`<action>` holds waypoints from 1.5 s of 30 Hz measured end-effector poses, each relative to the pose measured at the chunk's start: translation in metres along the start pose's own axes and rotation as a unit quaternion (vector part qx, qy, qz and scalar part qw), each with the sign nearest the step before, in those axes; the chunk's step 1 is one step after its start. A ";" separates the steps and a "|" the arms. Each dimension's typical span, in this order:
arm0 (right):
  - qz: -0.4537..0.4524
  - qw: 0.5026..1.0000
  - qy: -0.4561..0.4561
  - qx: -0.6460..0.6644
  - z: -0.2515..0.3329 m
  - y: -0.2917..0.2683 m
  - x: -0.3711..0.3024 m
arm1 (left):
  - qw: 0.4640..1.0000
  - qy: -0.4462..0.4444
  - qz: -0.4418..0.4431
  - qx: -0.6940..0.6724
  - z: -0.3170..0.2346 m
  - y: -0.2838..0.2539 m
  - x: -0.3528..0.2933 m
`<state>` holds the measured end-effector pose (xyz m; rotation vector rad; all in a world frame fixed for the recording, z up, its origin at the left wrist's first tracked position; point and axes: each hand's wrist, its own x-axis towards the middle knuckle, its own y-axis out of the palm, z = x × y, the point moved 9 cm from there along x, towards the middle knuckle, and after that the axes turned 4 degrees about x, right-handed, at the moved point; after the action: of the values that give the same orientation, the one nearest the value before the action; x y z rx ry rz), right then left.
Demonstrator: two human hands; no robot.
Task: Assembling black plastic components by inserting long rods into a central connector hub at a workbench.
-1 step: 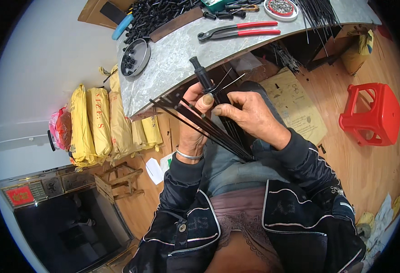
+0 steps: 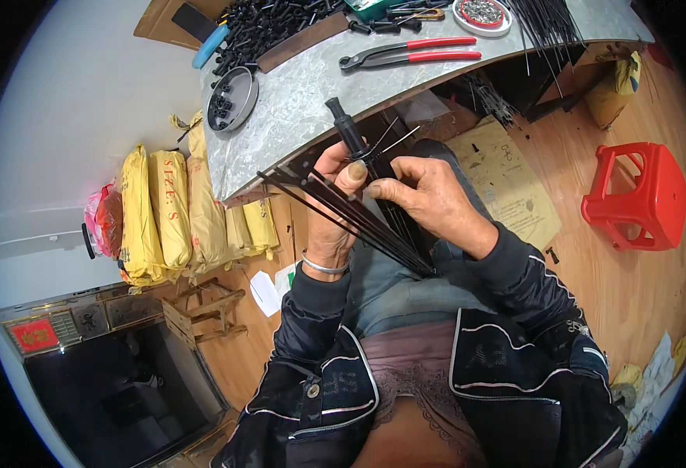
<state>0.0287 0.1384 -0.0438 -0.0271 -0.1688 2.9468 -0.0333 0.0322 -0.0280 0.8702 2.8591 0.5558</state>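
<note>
My left hand is closed round what looks like an umbrella frame, thumb pressed just below its black plastic sleeve, which points up and left. Thin black ribs fan out below the sleeve and run down toward my lap. Two short thin rods stick out to the right of the sleeve's base. My right hand pinches at the ribs beside the left thumb, thumb and forefinger together. Exactly what lies between those fingertips is hidden.
On the grey table ahead lie red-handled pliers, a round dish of small black parts, a heap of black plastic pieces and a white bowl of metal bits. A red stool stands right; yellow sacks stand left.
</note>
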 end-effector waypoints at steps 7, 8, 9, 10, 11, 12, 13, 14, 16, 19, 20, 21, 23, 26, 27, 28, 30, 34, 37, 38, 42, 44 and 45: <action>0.042 0.985 0.049 0.163 -0.015 0.001 0.001 | 0.996 -0.018 0.068 -0.057 0.003 0.009 0.001; 0.054 0.983 0.048 0.168 -0.013 0.002 0.001 | 0.996 -0.017 0.059 -0.062 0.004 0.006 0.001; 0.054 0.983 0.048 0.169 -0.014 0.002 0.002 | 0.996 -0.016 0.050 -0.067 0.005 0.003 0.001; 0.059 0.983 0.046 0.169 -0.015 0.003 0.003 | 0.996 -0.016 0.050 -0.067 0.005 0.002 0.002; 0.064 0.983 0.043 0.168 -0.016 0.004 0.003 | 0.996 -0.024 0.053 -0.066 0.006 0.002 0.002; 0.064 0.983 0.043 0.169 -0.015 0.005 0.003 | 0.996 -0.032 0.057 -0.065 0.007 0.001 0.002; 0.059 0.982 0.025 0.180 -0.011 0.003 0.004 | 0.996 -0.032 0.055 -0.069 0.009 -0.001 0.002; 0.054 0.980 0.008 0.191 -0.007 0.002 0.004 | 0.996 -0.031 0.054 -0.068 0.010 -0.003 0.002; 0.063 0.980 0.015 0.188 -0.008 0.004 0.005 | 0.996 -0.023 0.052 -0.071 0.011 -0.006 0.002; 0.079 0.979 0.029 0.185 -0.013 0.005 0.006 | 0.994 -0.025 0.060 -0.086 0.011 -0.003 0.002; 0.089 0.978 0.035 0.185 -0.014 0.006 0.007 | 0.993 -0.024 0.068 -0.091 0.010 -0.001 0.001; 0.090 0.978 0.035 0.185 -0.012 0.005 0.007 | 0.993 -0.024 0.067 -0.092 0.010 -0.002 0.001; 0.137 0.944 0.106 0.280 -0.014 0.013 0.004 | 0.991 -0.028 0.075 -0.104 0.011 -0.001 0.001; 0.157 0.948 0.106 0.256 -0.015 0.014 0.004 | 0.987 -0.043 0.102 -0.119 0.012 -0.001 0.001; 0.155 0.948 0.107 0.255 -0.016 0.014 0.005 | 0.987 -0.042 0.097 -0.118 0.014 -0.003 0.002; 0.156 0.941 0.126 0.273 -0.022 0.016 0.005 | 0.987 -0.043 0.098 -0.119 0.015 -0.002 0.002; 0.158 0.933 0.144 0.291 -0.026 0.018 0.005 | 0.990 -0.031 0.092 -0.100 0.011 -0.002 0.000; 0.181 0.927 0.159 0.288 -0.032 0.023 0.004 | 0.993 -0.013 0.083 -0.088 0.007 -0.002 -0.003; 0.172 0.932 0.167 0.272 -0.032 0.023 0.004 | 0.993 -0.011 0.068 -0.100 0.013 -0.010 0.000; 0.166 0.936 0.180 0.254 -0.033 0.023 0.002 | 0.993 -0.012 0.066 -0.099 0.012 -0.011 -0.002; 0.170 0.931 0.153 0.284 -0.029 0.023 0.005 | 0.992 -0.017 0.087 -0.086 0.010 -0.007 -0.001; 0.179 0.925 0.144 0.304 -0.034 0.026 0.007 | 0.995 -0.007 0.088 -0.052 0.009 -0.007 0.000; 0.180 0.925 0.143 0.304 -0.033 0.026 0.007 | 0.995 -0.006 0.088 -0.051 0.009 -0.007 0.000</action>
<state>0.0181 0.1180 -0.0792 -0.4379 0.8759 3.1529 -0.0353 0.0297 -0.0386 1.1098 2.7308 0.7056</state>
